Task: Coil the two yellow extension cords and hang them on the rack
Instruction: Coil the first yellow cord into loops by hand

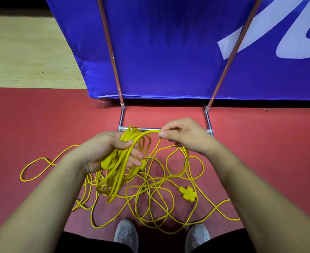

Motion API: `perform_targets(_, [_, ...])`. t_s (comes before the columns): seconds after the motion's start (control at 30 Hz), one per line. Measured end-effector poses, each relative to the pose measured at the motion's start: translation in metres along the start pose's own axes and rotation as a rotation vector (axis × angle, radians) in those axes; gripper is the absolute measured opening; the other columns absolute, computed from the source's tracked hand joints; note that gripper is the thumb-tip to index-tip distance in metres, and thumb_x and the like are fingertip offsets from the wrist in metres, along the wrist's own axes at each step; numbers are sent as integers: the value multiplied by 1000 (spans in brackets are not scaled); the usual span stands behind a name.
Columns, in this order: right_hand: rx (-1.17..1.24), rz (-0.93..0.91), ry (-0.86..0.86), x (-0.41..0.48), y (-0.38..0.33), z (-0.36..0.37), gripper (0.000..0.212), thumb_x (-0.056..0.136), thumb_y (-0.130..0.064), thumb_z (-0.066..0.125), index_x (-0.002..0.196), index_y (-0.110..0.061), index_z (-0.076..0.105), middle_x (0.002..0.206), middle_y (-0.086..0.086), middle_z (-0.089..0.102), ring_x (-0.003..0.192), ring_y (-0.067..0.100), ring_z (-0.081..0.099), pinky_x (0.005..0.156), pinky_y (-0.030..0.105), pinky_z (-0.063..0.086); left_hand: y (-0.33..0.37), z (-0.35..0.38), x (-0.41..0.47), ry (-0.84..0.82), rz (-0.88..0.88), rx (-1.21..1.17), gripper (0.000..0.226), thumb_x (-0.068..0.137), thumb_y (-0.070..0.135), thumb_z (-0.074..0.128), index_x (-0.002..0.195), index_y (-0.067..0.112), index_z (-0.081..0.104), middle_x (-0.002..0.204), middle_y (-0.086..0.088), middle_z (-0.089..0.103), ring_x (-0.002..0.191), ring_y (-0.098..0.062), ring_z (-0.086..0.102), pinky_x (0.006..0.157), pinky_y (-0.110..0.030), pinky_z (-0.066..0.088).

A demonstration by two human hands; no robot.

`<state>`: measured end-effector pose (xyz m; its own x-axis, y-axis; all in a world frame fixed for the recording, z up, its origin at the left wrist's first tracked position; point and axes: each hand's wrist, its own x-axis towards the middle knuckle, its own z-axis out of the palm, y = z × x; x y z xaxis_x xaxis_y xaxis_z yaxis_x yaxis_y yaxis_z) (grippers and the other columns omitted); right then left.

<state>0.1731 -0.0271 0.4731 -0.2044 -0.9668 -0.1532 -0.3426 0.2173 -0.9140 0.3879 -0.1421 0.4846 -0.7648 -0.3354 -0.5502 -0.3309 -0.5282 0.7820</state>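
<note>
The left hand (105, 149) grips a coiled bundle (120, 172) of yellow extension cord. Its fingers (136, 156) are curled round the gathered loops, with the thumb laid across the top. The loops hang below the palm, clear of the red floor (41, 125). A yellow plug body (105, 163) sits against the heel of this hand.

The right hand (186, 136) pinches a single strand (146, 133) between thumb and forefinger; the remaining fingers are curled loosely. The strand arches from the pinch point over to the top of the coiled bundle.

The loose cord (150, 199) lies on the red floor in an irregular tangle of overlapping loops, directly below both hands. One loop extends far to the left, another to the right. A yellow multi-outlet socket block (187, 192) lies within the tangle, right of centre. Which loops belong to which of the two cords cannot be told.

The rack (121, 116) stands just beyond the hands: a chrome base frame on the floor with two copper-coloured uprights rising from it. A blue banner (168, 52) stands behind the uprights. Two grey shoes (125, 234) appear at the lower edge, near the tangle.
</note>
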Motion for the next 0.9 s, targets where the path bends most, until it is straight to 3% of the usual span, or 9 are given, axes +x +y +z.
perform_targets(0.13, [-60,-102,34,1,-17,2,17,89,-16,69,88,0,74,40,-16,45,40,1,38,44,9,27,-1,-2,-1,-114,18,-97,50,54,14,84,96,-2,62,98,-33,67,81,-43,69,67,-44,59])
perform_targets(0.2, [-81,-116,0,2,-19,7,16,88,-17,70,87,-2,75,46,-13,50,43,0,40,48,11,30,1,-4,0,-113,37,-126,50,49,23,87,89,-1,68,88,-27,69,73,-39,70,63,-40,58])
perform_targets(0.3, [-128,-135,-32,3,-21,13,15,86,-22,71,82,-7,75,60,2,51,56,7,39,54,26,33,0,-2,2,-85,42,-70,58,47,31,90,87,-2,65,72,-20,66,58,-32,66,54,-34,55])
perform_targets(0.47, [-178,-196,-29,1,-25,12,14,86,-22,71,79,-9,71,66,16,61,57,7,45,55,27,38,-3,5,1,-171,79,-13,46,59,33,86,84,6,58,55,-3,47,42,-18,48,45,-25,45])
perform_targets(0.63, [-404,-2,-34,15,41,-6,23,88,-23,68,74,-8,60,64,-1,47,59,12,40,57,31,33,6,-6,-1,-118,228,-170,36,64,28,80,79,10,53,51,4,42,36,-11,39,44,-21,37])
perform_targets(0.8, [-270,205,48,15,102,-13,34,91,-16,65,64,-13,44,59,-3,35,56,12,30,52,26,27,16,-20,-11,-60,358,-278,29,66,27,75,77,10,54,50,6,40,36,-8,38,43,-19,37])
perform_targets(0.9, [-121,339,106,19,124,-3,28,88,-6,67,70,-13,45,60,2,39,56,14,31,52,27,28,18,-22,-13,-17,382,-294,31,61,28,78,74,11,57,52,3,47,49,-15,58,44,-21,44])
